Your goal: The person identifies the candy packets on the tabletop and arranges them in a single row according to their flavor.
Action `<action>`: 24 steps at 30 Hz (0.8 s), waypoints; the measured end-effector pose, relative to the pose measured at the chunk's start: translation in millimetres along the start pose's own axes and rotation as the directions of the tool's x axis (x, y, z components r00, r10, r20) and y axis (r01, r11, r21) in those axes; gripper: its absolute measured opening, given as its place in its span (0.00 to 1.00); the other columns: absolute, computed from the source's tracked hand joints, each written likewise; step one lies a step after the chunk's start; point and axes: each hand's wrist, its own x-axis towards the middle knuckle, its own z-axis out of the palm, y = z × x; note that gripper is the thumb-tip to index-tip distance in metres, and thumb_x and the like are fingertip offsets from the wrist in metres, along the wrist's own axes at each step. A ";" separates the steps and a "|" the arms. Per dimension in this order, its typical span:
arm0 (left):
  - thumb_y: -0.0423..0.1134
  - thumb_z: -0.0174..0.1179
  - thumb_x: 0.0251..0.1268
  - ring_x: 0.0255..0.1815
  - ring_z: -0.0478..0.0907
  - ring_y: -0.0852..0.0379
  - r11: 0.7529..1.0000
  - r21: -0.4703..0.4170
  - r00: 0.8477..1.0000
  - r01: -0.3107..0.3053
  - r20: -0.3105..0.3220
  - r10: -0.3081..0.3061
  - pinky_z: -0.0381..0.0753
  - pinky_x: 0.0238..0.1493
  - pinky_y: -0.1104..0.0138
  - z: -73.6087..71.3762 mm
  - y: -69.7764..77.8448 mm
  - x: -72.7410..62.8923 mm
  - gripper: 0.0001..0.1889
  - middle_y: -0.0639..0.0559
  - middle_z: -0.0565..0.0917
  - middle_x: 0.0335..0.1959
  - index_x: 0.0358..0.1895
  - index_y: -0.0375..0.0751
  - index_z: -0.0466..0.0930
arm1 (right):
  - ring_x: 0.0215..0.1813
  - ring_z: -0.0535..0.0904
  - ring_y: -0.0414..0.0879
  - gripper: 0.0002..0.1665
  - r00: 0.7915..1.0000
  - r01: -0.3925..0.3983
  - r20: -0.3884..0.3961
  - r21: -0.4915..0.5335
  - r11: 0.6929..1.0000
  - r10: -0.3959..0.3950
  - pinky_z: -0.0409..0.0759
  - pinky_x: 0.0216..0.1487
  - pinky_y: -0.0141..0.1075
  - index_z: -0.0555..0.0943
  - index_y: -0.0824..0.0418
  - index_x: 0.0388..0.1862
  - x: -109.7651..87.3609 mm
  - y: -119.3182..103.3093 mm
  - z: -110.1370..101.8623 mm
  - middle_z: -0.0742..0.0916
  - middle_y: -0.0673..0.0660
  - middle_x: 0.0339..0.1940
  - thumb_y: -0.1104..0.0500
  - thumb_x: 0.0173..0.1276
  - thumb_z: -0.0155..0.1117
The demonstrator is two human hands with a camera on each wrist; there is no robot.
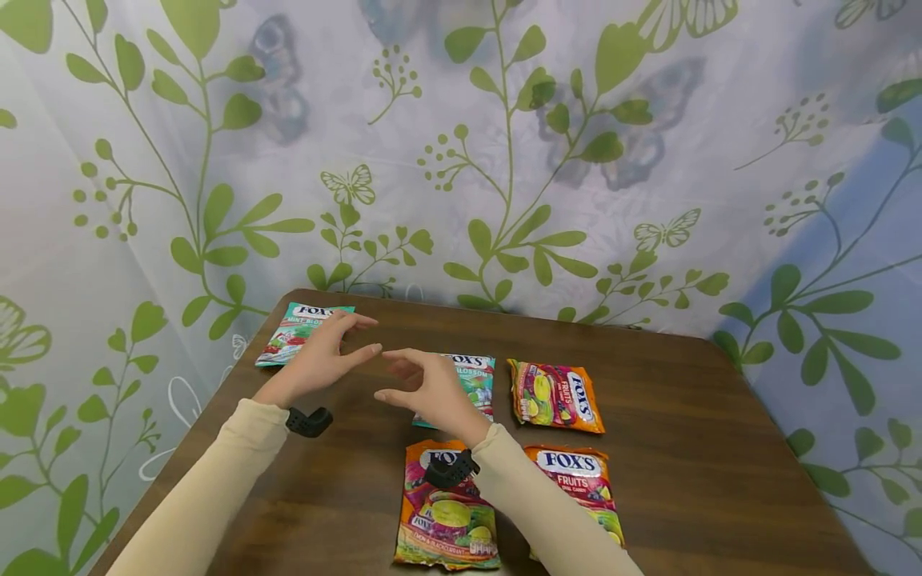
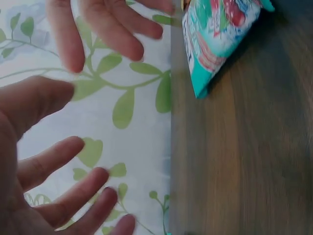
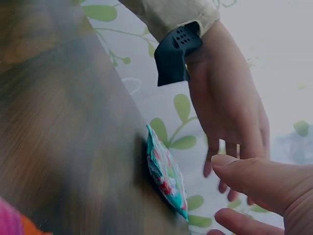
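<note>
FOX'S MINT bag (image 1: 282,340): table's (image 1: 691,464) far-left corner.
FOX'S BLOSSOM bag (image 1: 481,378): partly behind your right hand (image 1: 438,392).
Orange FOX'S bags (image 1: 450,516): 3; 2 read "FRUITS".
Your left hand (image 1: 322,358), right hand: raised, fingers relaxed, released, nearly meeting.

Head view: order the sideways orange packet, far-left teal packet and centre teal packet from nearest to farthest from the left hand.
1. Far-left teal packet, partly hidden by the left hand.
2. Centre teal packet, partly hidden by the right hand.
3. Sideways orange packet, farther right.
</note>
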 end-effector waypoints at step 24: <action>0.45 0.73 0.77 0.52 0.84 0.46 0.992 -0.111 0.980 0.057 0.198 -0.034 0.87 0.54 0.52 44.3 10.6 -7.8 0.28 0.36 0.84 0.56 0.71 0.35 0.77 | 0.47 0.89 0.54 0.34 0.986 -0.140 -0.101 -0.054 0.989 0.134 0.89 0.51 0.48 0.84 0.59 0.73 -67.4 37.2 -59.7 0.90 0.64 0.53 0.56 0.71 0.82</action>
